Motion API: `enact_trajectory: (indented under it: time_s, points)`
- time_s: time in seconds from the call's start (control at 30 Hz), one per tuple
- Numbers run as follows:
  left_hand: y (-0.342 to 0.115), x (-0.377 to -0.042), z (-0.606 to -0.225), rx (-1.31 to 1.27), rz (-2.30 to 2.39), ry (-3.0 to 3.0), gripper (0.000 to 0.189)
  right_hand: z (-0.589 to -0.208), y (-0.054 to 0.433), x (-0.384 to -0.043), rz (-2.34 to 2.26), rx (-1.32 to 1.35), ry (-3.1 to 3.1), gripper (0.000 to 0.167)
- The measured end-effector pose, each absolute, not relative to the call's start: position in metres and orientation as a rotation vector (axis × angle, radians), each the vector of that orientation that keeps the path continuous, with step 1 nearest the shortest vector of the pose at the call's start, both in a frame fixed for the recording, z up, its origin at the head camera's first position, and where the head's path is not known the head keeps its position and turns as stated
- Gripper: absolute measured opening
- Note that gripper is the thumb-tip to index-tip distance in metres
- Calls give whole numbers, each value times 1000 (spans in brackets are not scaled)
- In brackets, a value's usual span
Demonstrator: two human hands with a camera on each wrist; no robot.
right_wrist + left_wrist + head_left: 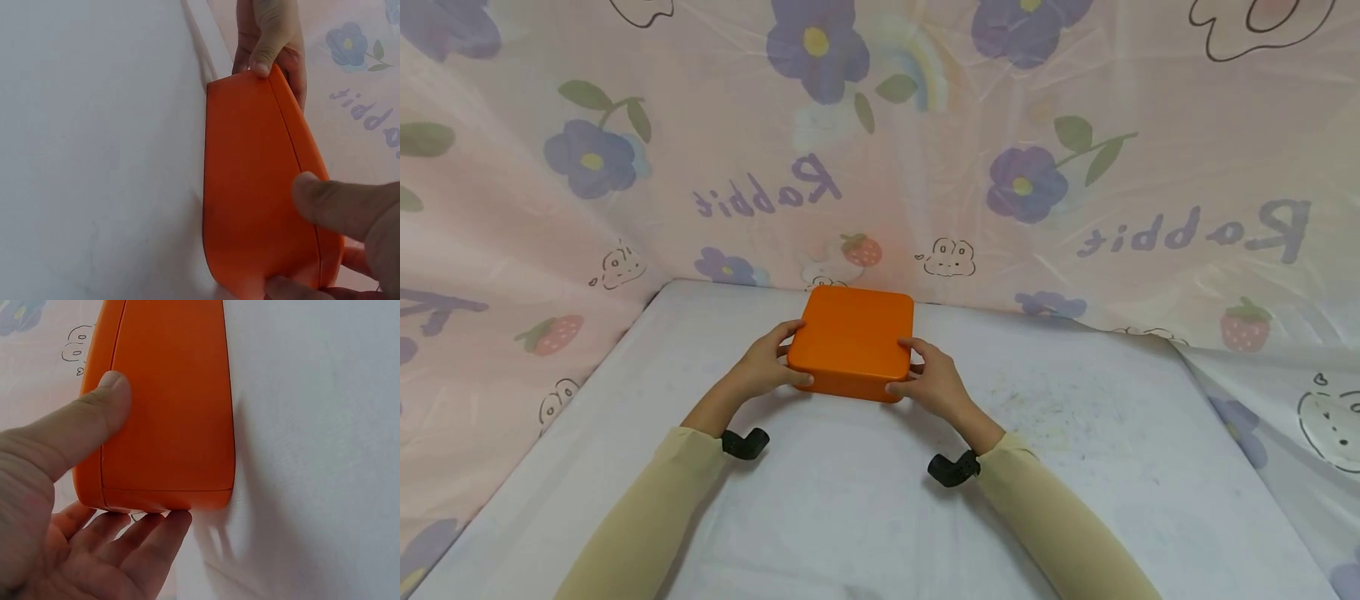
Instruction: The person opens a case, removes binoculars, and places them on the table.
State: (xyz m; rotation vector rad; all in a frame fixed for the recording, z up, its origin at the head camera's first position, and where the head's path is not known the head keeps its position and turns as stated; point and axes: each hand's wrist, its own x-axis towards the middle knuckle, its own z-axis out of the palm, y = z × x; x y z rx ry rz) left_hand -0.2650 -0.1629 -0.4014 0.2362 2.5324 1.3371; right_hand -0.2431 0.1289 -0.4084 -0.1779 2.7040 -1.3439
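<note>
A square orange box (pixel 853 332) with rounded corners stands at the far side of the white table. A thin seam below its top edge shows in both wrist views, like that of a lid. My left hand (pixel 765 364) grips its left front corner, the thumb (pixel 103 412) on the front face across the seam and the fingers against the left side. Around the right front corner, my right hand (pixel 936 379) holds it the same way, its thumb (pixel 331 200) over the seam. The box's back side is hidden.
The white tabletop (pixel 850 500) has faint specks and stains on its right part. Behind the box and along both sides hangs a pink curtain (pixel 910 183) printed with flowers and rabbits. Black camera mounts (pixel 953 469) stick out from both wrists.
</note>
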Motion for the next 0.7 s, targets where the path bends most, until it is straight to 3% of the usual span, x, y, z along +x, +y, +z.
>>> enact_trajectory:
  time_s: [0.7]
  points:
    - [-166,-266,-406,243,1379,2508,97,-408,128,-241,-1320,-191,2711,78]
